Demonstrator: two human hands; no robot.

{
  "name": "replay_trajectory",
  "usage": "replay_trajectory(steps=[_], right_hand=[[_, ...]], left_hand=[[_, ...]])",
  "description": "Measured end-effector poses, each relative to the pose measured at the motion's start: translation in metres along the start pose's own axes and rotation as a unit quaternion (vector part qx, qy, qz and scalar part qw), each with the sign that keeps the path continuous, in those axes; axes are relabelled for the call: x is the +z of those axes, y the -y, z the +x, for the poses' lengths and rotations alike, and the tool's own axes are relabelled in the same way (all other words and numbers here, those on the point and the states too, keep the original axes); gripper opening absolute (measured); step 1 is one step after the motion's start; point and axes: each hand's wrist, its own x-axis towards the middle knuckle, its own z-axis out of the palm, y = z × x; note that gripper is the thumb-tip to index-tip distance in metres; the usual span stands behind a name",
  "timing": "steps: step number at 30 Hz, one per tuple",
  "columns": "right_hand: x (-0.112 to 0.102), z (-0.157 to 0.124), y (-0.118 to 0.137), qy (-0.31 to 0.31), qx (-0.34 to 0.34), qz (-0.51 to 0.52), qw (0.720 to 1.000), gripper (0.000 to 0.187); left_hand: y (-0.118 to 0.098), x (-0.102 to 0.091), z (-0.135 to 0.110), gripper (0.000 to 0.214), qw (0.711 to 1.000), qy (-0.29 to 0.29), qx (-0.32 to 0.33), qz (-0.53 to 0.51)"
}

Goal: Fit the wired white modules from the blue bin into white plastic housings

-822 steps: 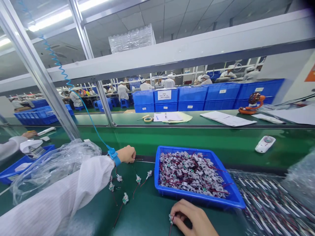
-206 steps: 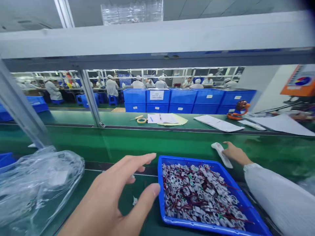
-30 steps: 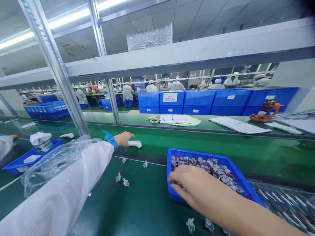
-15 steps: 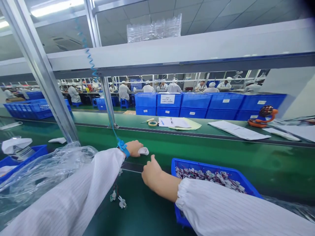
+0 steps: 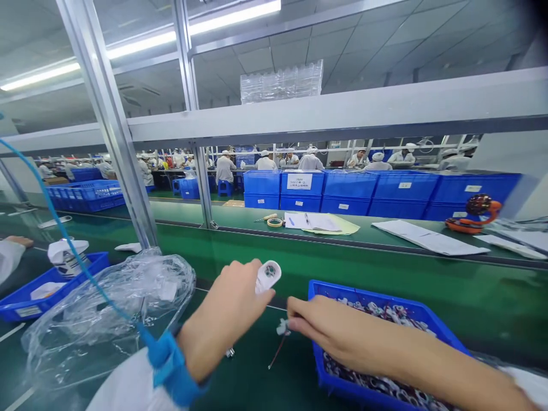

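Note:
My left hand (image 5: pixel 226 319) is closed round a small white plastic housing (image 5: pixel 268 275), held up with its round open end toward me. A blue wrist strap (image 5: pixel 171 365) with a coiled blue cord sits on that wrist. My right hand (image 5: pixel 325 331) pinches a small white connector part with a dark red wire (image 5: pixel 280 337) just left of the blue tray (image 5: pixel 359 291). The tray holds several like parts with red wires.
A crumpled clear plastic bag (image 5: pixel 107 308) lies at the left. Behind it stands another blue tray (image 5: pixel 47 285) with a white object, by another person's sleeve (image 5: pixel 8 257). Papers, tape and blue crates line the far shelf. Workers sit in the background.
My left hand has lifted the white housing off the green belt and drawn it toward me. My right hand has moved back beside the tray, now pinching a wired part.

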Motion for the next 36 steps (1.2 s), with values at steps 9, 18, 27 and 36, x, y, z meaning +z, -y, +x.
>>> replay_trajectory(steps=[9, 18, 27, 36], right_hand=[[0.025, -0.056, -0.027, -0.124, 0.040, 0.124, 0.984, 0.028], [0.039, -0.046, -0.024, -0.127, 0.086, -0.106, 0.983, 0.020], [0.031, -0.029, -0.008, -0.085, 0.123, -0.131, 0.980, 0.012], [0.029, -0.021, -0.007, -0.071, 0.134, -0.121, 0.981, 0.014]], left_hand=[[-0.053, 0.026, -0.045, 0.021, 0.988, 0.120, 0.032, -0.091], [-0.068, 0.034, -0.043, 0.033, 0.983, 0.152, 0.087, -0.060], [-0.058, 0.047, -0.045, 0.024, 0.985, 0.104, 0.114, -0.080], [-0.046, 0.064, -0.036, 0.017, 0.986, 0.089, 0.112, -0.085]])
